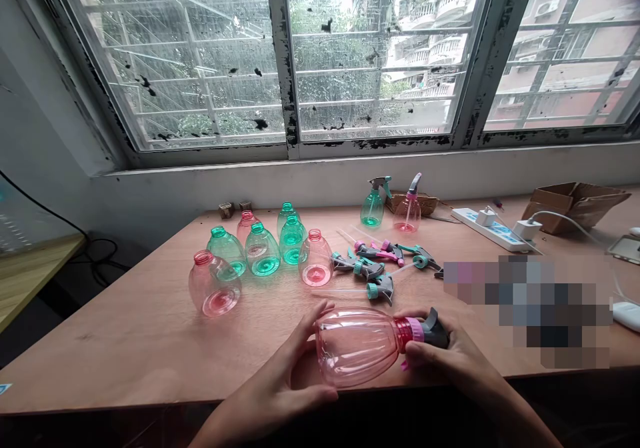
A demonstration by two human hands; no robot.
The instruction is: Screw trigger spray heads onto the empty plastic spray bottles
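Observation:
A pink transparent spray bottle (pixel 357 347) lies on its side in the air at the table's front edge, its neck pointing right. My left hand (pixel 285 376) cups the base, thumb below and fingers above. Around the pink collar and grey spray head (pixel 434 331), my right hand (pixel 457 358) is closed, its thumb at the neck. Beyond the bottle lie several loose trigger spray heads (pixel 375 267), grey with pink or green parts, some with straws. Several open-necked bottles stand to the left, among them a pink bottle (pixel 316 261) and a green bottle (pixel 263 251).
At the back stand a green bottle (pixel 373 208) and a pink bottle (pixel 407 213), both with spray heads on. A white power strip (pixel 493 229) with plugs and a cardboard box (pixel 570 207) are at the right. The table (pixel 125 341) ends just below my hands.

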